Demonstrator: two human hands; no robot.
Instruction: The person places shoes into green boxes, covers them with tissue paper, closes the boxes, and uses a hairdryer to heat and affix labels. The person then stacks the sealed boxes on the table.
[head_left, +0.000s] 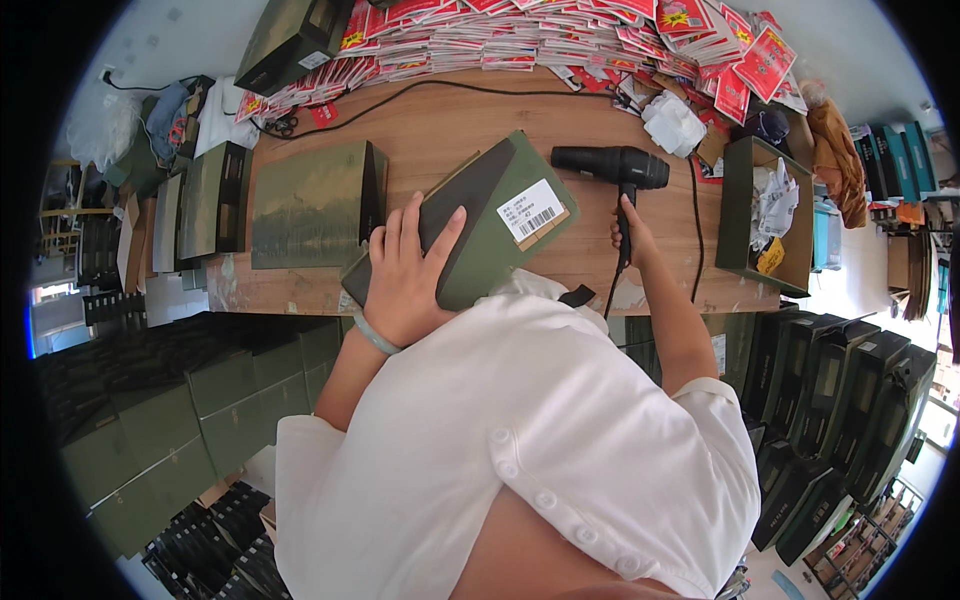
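My left hand (409, 270) is spread over a dark green cardboard box (476, 255), holding it turned at an angle on the table. On the box's upward side is a white barcode label (531, 210), with a brown patch along its lower edge. My right hand (636, 238) grips the handle of a black hair dryer (600, 160) to the right of the box. The dryer's nozzle points left, towards the box's upper corner, without touching it. Another green box (311, 206), with a landscape print on its lid, lies left of my left hand.
Stacks of red printed packets (480, 45) line the back of the wooden table (465, 105). A black cord (420, 88) runs before them. At right stands an open box (765, 259) holding crumpled paper. More boxes (825, 375) are stacked below the table on both sides.
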